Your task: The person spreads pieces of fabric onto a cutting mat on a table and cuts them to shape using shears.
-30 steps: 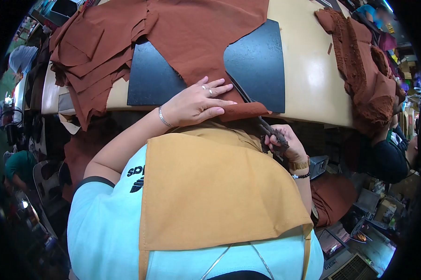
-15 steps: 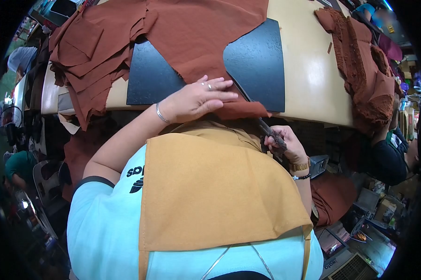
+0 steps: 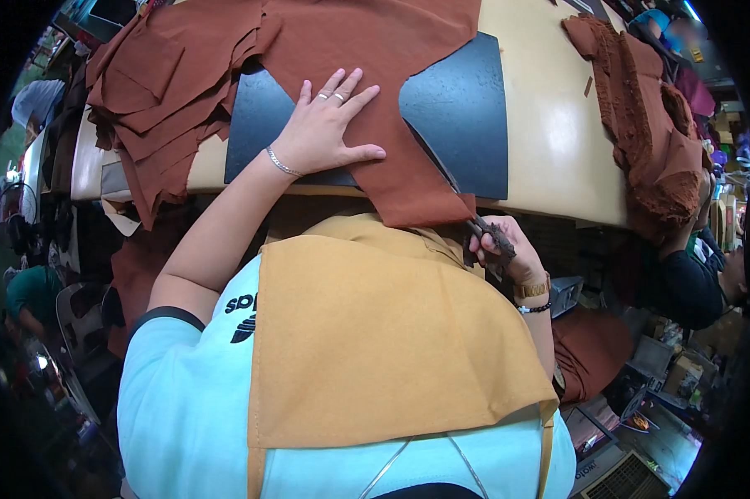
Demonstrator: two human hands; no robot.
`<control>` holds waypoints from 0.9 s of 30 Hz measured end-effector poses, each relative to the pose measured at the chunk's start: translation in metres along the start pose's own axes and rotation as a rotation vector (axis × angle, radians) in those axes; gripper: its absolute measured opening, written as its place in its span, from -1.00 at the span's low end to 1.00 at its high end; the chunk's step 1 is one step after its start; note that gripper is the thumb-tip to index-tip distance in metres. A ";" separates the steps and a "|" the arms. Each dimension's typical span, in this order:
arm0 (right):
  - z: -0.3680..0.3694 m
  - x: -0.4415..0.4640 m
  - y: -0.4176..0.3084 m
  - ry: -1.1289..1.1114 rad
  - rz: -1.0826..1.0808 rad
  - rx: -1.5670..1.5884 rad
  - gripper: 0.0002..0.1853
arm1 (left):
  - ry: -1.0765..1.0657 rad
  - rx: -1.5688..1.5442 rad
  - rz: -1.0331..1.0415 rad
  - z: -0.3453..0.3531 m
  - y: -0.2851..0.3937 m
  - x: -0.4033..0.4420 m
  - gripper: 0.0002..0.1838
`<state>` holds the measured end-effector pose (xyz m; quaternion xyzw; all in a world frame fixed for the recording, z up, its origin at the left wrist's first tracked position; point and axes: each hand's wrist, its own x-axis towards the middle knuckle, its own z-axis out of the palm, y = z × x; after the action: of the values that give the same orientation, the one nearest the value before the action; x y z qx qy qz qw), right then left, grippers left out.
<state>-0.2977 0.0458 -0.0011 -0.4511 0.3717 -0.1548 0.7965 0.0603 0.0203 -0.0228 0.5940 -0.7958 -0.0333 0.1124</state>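
My left hand (image 3: 332,125) lies with fingers spread on a rust-brown piece of fabric (image 3: 375,50). Under the fabric is a dark blue-black board (image 3: 462,116), whose corners show on both sides. The fabric's narrow end hangs over the table's near edge. At that edge my right hand (image 3: 508,248) grips the dark, wrapped handles of a pair of scissors (image 3: 486,235). Their long blades run up along the right side of the fabric's narrow strip, partly hidden by it.
A layered pile of rust-brown fabric pieces (image 3: 155,108) covers the left of the cream table (image 3: 558,125). Bundled frayed fabric (image 3: 641,116) lies at the right end, near another person's dark sleeve (image 3: 687,283). More brown fabric (image 3: 591,353) sits low on the right.
My left hand has moved up and away from the edge, its fingers now spread flat. The fabric's end hangs lower and straighter. My right hand keeps the scissors in nearly the same place.
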 end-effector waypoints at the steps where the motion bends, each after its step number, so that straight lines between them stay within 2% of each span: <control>1: 0.000 0.002 0.000 0.013 -0.005 -0.012 -0.75 | 0.001 0.004 0.001 0.000 0.000 0.000 0.05; 9: -0.008 -0.002 -0.005 0.031 0.053 -0.123 -0.77 | -0.032 0.007 -0.025 -0.001 0.000 -0.001 0.02; 15: -0.006 -0.004 -0.007 0.032 0.067 -0.027 -0.77 | -0.034 0.015 -0.029 -0.001 0.002 -0.001 0.03; 21: -0.003 0.010 -0.004 0.050 -0.020 -0.042 -0.76 | -0.035 0.002 -0.014 -0.001 0.008 -0.002 0.03; 27: -0.013 -0.001 -0.004 0.028 0.060 -0.126 -0.75 | -0.026 0.001 -0.035 0.000 0.010 -0.004 0.03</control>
<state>-0.3073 0.0365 -0.0009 -0.4867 0.4053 -0.1136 0.7655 0.0517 0.0267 -0.0211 0.6076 -0.7866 -0.0427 0.1012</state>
